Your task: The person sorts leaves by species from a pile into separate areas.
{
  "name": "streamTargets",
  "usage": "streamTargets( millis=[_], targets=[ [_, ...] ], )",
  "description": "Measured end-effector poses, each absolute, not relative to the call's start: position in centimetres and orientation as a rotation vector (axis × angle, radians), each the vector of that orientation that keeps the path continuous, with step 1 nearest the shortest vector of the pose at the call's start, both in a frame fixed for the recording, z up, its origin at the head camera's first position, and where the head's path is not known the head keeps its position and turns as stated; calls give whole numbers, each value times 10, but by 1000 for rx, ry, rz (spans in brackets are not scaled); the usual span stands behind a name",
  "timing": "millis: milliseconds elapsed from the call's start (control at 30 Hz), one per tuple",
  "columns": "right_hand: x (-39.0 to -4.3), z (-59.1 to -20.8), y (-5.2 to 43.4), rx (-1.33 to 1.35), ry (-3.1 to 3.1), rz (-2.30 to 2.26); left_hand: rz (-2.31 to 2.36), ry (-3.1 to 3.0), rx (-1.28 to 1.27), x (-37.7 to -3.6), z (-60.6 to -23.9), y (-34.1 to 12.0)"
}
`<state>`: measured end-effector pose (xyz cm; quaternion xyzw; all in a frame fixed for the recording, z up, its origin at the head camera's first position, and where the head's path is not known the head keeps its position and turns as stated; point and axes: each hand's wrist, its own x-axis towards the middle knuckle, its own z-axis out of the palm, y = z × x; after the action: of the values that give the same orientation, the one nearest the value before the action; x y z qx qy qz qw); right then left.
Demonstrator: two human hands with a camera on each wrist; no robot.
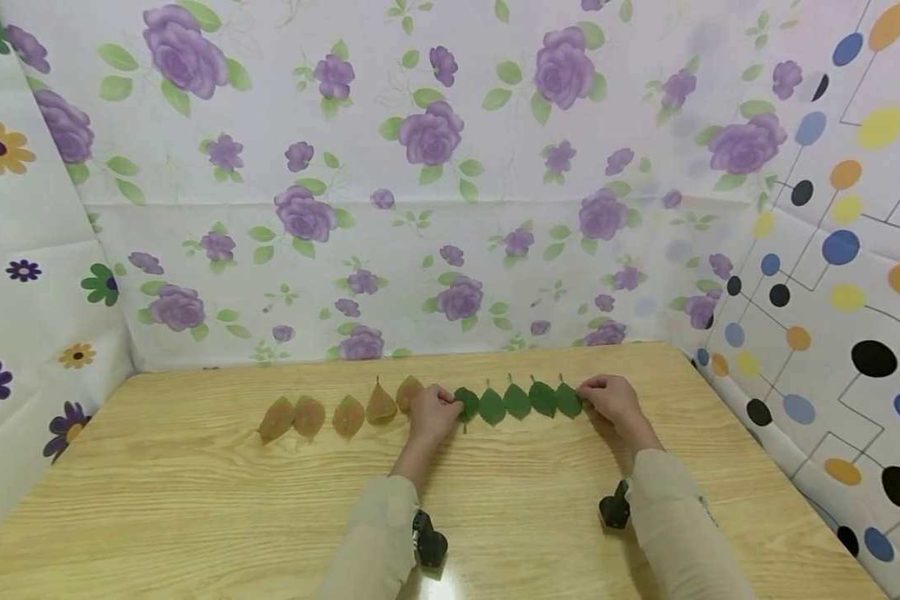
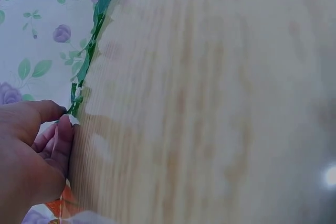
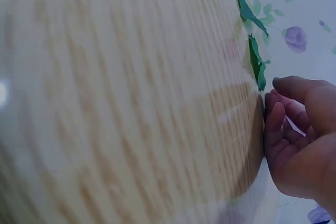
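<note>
Green leaves (image 1: 517,401) lie in a row at the far side of the table (image 1: 195,500). My left hand (image 1: 433,412) and right hand (image 1: 609,397) pinch the row's ends (brown leaves (image 1: 330,414) wait left). Next, I think, comes careful nudging.

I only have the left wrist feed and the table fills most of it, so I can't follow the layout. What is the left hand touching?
Observer: The left hand pinches the leftmost green leaf of a row of five on the wooden table.
Operator: Where is the other hand?
Observer: The right hand is at the opposite end, its fingers on the rightmost green leaf.
Operator: I see something orange under my hand. More leaves?
Observer: Yes, five reddish-brown leaves continue the line to the left of the left hand.
</note>
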<state>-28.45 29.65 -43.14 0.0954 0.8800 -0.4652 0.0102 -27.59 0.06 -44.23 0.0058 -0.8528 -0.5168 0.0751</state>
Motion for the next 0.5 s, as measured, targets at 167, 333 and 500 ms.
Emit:
streamTargets(
  millis=[167,333,500],
  targets=[
    [-283,-431,298,277,2753,-1432,-1569,-2547,27,-272,-441,0],
    [-280,-433,299,222,2765,-1398,-1580,-2538,17,-264,-441,-1],
    [-274,-435,303,170,2769,-1365,-1659,-2545,7,-253,-440,-2]
  ],
)
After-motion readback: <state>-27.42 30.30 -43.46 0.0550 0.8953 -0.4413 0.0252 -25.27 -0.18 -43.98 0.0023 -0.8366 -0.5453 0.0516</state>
